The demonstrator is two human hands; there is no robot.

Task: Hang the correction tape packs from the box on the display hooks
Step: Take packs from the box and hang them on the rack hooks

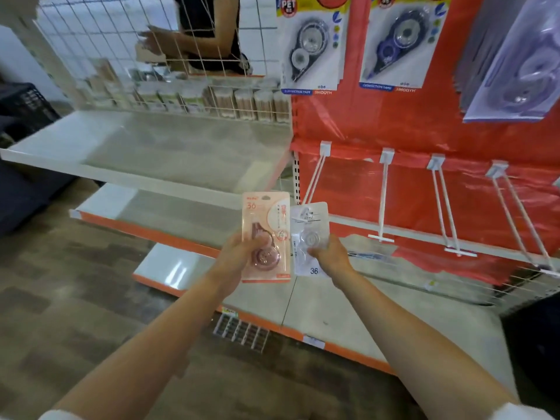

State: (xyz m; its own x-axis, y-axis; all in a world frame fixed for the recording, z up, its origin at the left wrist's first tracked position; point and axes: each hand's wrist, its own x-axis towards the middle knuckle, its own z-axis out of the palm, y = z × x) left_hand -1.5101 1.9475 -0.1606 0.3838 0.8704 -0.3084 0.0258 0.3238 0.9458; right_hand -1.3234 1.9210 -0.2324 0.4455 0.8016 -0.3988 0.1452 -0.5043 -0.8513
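— Gripping what, below the bare hooks [385, 195]?
— A pink pack [266, 234] is pinched by the left hand [239, 253], a clear pack [309, 234] by the right hand [330, 256]; fingertips are hidden behind, print blurred.

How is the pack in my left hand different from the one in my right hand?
The pink pack, gripped by the left hand, has a peach-pink card; the white pack, pinched by the right hand, is white and clear. The pink pack's 36 sits at the top; the white pack's sits at the bottom. The pink pack looks taller. Both are held upright, side by side, each showing a round tape dispenser.
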